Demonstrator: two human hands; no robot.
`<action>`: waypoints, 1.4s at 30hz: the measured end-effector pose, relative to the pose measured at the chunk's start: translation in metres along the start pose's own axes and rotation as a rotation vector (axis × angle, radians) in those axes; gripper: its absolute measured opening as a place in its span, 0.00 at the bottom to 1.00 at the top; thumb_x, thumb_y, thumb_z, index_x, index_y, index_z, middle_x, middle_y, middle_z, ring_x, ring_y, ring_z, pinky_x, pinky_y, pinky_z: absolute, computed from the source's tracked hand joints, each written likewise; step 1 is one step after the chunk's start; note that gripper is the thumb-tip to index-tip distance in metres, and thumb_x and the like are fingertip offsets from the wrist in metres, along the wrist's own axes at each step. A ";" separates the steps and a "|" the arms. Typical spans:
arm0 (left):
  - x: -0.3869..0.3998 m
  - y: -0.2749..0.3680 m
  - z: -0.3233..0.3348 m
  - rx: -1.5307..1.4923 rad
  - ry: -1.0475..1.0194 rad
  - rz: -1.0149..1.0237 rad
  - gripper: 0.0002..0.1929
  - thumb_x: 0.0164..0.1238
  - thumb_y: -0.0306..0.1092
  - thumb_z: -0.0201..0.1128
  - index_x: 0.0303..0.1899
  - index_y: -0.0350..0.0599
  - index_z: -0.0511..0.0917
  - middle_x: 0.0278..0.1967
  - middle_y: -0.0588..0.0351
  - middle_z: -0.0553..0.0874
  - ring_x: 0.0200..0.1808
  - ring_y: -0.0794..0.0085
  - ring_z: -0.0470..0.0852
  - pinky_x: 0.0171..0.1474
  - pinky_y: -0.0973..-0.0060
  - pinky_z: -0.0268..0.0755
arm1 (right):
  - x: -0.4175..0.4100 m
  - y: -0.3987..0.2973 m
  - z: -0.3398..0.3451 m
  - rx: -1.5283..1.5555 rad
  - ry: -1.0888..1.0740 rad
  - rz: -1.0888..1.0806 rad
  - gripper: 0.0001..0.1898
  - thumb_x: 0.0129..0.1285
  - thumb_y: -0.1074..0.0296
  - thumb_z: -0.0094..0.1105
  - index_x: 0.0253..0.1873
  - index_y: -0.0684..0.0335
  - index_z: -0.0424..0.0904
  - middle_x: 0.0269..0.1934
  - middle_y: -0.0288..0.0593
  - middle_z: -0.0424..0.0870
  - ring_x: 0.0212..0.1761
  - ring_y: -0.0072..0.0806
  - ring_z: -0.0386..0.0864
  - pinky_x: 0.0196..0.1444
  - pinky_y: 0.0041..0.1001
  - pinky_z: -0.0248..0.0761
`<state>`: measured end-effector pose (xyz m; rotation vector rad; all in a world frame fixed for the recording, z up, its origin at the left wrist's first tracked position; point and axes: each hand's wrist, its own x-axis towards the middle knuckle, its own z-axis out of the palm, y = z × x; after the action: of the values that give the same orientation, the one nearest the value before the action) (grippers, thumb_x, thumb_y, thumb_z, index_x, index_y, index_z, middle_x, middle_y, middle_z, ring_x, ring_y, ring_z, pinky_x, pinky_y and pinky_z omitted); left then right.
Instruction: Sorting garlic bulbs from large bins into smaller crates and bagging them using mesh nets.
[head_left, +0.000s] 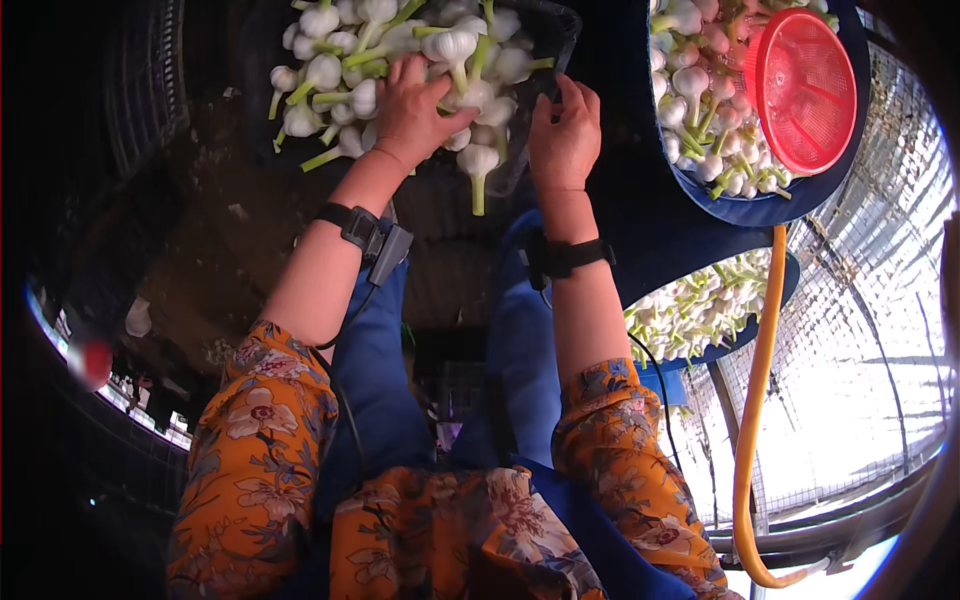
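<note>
White garlic bulbs with cut green stems lie heaped in and around a black plastic tray before me. My left hand rests palm down on the heap, thumb and fingers spread, bulbs touching its fingertips. Whether its hidden fingertips pinch any bulb is not visible. At the tray's right edge, my right hand has its thumb and bent fingers on the rim, apart from the bulbs. A single garlic bulb lies at the near edge of the heap, stem towards me.
To the right, a blue tub holds more garlic and a red plastic strainer basket. Below it stands another container of garlic. A yellow hose hangs beside wire mesh. A dark crate is at upper left.
</note>
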<state>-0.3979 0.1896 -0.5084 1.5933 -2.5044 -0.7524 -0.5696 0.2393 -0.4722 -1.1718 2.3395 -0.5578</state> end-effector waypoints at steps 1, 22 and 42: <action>-0.001 -0.005 -0.001 -0.007 0.014 0.016 0.24 0.43 0.54 0.72 0.42 0.51 0.83 0.52 0.54 0.73 0.58 0.57 0.67 0.54 0.56 0.64 | -0.007 -0.002 -0.002 0.007 -0.004 -0.004 0.14 0.57 0.74 0.59 0.49 0.63 0.78 0.49 0.47 0.77 0.39 0.42 0.80 0.40 0.33 0.75; -0.168 -0.084 -0.141 -0.094 -0.087 0.016 0.23 0.52 0.24 0.60 0.54 0.39 0.72 0.62 0.42 0.66 0.62 0.47 0.67 0.63 0.58 0.64 | -0.106 -0.082 -0.061 0.077 -0.299 -0.116 0.09 0.55 0.76 0.60 0.41 0.58 0.78 0.37 0.45 0.77 0.33 0.39 0.79 0.35 0.32 0.73; -0.189 -0.258 -0.181 -0.022 -0.332 -0.410 0.21 0.54 0.21 0.58 0.53 0.41 0.71 0.63 0.40 0.64 0.57 0.47 0.73 0.58 0.59 0.71 | -0.118 -0.070 -0.003 0.030 -0.158 0.147 0.09 0.56 0.65 0.59 0.39 0.62 0.81 0.37 0.49 0.82 0.41 0.44 0.81 0.46 0.37 0.73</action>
<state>-0.0398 0.2011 -0.4279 2.1668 -2.3755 -1.1721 -0.4650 0.2974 -0.4057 -0.9831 2.2513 -0.4314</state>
